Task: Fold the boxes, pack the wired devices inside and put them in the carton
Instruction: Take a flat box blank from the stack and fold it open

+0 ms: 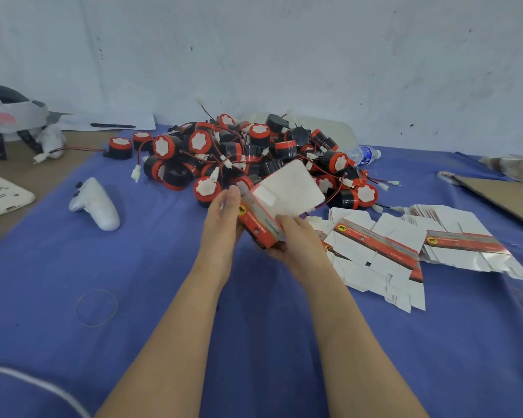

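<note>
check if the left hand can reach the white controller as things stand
Probably yes: the white controller lies on the blue cloth, left of the left hand, nothing between; but that hand is holding the box.

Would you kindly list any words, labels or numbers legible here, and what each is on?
No text is legible.
Half-folded red-and-white cardboard box: print blurred; only a yellow oval animal logo shows.
Flat unfolded box blanks: same red band, print too small.
Clear plastic water bottle: blue label blurred.
</note>
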Tool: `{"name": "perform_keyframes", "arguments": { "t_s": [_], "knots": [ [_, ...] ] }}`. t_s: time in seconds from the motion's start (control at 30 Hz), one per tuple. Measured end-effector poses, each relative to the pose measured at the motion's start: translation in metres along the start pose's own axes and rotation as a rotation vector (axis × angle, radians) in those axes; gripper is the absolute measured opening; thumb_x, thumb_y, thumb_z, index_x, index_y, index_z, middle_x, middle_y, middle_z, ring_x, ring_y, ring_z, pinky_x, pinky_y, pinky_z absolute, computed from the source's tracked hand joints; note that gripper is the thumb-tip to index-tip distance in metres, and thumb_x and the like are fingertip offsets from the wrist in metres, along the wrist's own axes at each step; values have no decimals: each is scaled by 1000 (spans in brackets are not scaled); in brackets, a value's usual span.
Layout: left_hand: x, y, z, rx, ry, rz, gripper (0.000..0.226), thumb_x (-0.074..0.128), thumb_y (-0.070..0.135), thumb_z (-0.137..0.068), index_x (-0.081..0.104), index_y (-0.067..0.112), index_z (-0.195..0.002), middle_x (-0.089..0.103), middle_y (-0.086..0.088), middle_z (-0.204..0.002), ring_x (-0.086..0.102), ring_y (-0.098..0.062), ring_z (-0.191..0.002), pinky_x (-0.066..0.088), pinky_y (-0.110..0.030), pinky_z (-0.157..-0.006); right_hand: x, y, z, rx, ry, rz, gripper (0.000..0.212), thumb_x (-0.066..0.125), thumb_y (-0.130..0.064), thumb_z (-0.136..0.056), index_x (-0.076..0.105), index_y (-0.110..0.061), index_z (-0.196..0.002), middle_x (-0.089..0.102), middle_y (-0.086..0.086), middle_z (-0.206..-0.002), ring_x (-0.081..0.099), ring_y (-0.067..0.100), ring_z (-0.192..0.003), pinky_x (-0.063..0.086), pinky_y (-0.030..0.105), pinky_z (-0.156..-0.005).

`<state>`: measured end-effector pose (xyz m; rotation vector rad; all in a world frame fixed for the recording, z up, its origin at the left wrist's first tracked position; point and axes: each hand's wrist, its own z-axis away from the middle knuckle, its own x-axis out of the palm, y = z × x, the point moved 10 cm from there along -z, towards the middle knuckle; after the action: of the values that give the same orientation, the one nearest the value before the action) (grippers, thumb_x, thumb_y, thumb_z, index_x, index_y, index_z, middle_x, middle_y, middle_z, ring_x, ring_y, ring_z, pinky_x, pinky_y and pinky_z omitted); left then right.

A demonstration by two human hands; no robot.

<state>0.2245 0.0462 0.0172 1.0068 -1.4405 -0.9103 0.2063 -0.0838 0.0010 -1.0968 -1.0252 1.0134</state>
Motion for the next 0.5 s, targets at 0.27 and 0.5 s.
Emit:
{"name": "perform_keyframes", "arguments": {
  "t_s": [0.27, 0.5],
  "knots": [
    [-13, -4, -2, -48, 47, 80, 53, 60, 65, -67, 58, 37, -112, 68, 4, -115, 66, -14, -104, 55, -37, -85, -2, -16, -6, -57, -62, -470, 60, 24, -64, -94, 67, -23, -108, 69, 1, -118, 63, 18, -111, 49, 33, -90],
    [-4, 2, 2, 9, -2, -57, 86, 60, 67, -63, 42, 34, -139, 60, 5, -127, 59, -15, -115, 51, -41, -97, 12, -9, 0, 10, -241, -412, 20, 54, -24, -94, 65, -17, -109, 72, 6, -102, 66, 22, -103, 51, 39, -92]
  ]
}}
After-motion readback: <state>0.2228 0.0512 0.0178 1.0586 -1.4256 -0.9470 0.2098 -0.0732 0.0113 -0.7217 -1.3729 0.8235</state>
